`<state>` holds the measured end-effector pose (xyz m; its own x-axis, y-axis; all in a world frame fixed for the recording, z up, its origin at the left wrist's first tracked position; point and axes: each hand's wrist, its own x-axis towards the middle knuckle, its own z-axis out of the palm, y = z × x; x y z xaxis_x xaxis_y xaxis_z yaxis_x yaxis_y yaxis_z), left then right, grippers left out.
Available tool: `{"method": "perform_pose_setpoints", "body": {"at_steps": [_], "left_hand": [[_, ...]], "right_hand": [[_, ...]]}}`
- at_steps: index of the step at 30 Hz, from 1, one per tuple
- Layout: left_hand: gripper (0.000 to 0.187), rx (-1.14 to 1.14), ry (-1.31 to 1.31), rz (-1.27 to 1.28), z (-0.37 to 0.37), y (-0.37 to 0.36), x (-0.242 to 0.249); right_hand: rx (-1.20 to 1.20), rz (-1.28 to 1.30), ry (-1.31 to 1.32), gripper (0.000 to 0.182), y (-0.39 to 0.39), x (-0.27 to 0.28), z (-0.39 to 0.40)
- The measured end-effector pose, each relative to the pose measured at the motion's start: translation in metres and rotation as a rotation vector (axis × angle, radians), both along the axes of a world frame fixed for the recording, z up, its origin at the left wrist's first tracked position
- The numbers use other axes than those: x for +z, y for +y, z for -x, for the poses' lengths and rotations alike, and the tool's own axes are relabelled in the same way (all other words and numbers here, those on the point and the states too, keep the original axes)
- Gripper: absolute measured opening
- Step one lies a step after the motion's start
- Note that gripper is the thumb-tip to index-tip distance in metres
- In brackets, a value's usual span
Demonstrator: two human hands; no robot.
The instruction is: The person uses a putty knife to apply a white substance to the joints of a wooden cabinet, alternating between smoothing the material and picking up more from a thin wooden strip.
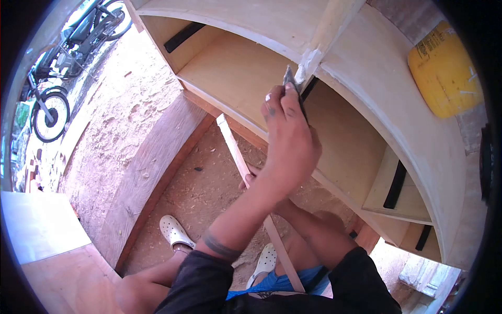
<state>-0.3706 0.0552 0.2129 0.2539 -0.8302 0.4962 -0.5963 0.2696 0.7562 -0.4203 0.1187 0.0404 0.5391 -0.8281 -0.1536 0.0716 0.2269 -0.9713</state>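
Observation:
My left hand [290,125] is closed around a dark, flat-bladed tool [289,77]. The tool's tip is beside white paste [309,62] at a joint of the pale wooden frame. Below and partly behind my left forearm, my right hand [251,177] grips a long thin wooden strip [235,149], with most of the hand hidden. White material covers the strip's upper end, and its lower end reaches my lap. The left forearm crosses over the right one.
A curved wooden cabinet [361,99] with open compartments and black strips spans the upper right. A yellow container [444,70] rests on it. A curved board [157,152] lies left over dirt ground. Motorcycles [49,112] stand at upper left, and a pale panel [44,225] lies lower left.

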Motion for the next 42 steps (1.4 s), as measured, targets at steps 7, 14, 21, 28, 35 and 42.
{"method": "perform_pose_setpoints", "body": {"at_steps": [7, 14, 21, 28, 35, 42], "left_hand": [[0.059, -0.231, 1.079, -0.277, -0.09, 0.034, -0.002], [0.056, -0.451, 1.343, -0.138, -0.145, 0.055, -0.005], [0.058, -0.065, 0.601, -0.134, -0.163, 0.078, -0.025], [0.06, -0.081, -0.335, 0.137, -0.136, 0.074, -0.098], [0.062, -0.134, -0.019, -0.196, -0.147, 0.094, -0.158], [0.058, -0.238, -0.469, 0.204, -0.157, 0.048, 0.04]], "right_hand": [[0.018, -0.249, 0.0, 0.042, -0.011, 0.057, -0.001], [0.008, -0.235, -0.056, 0.044, -0.02, 0.061, -0.005], [0.017, -0.237, -0.176, 0.041, -0.019, 0.079, -0.007], [0.06, -0.335, -0.22, 0.039, -0.007, 0.102, -0.013], [0.047, -0.247, -0.169, 0.04, -0.014, 0.093, -0.003], [0.028, -0.262, -0.053, 0.036, -0.011, 0.073, -0.011]]}}
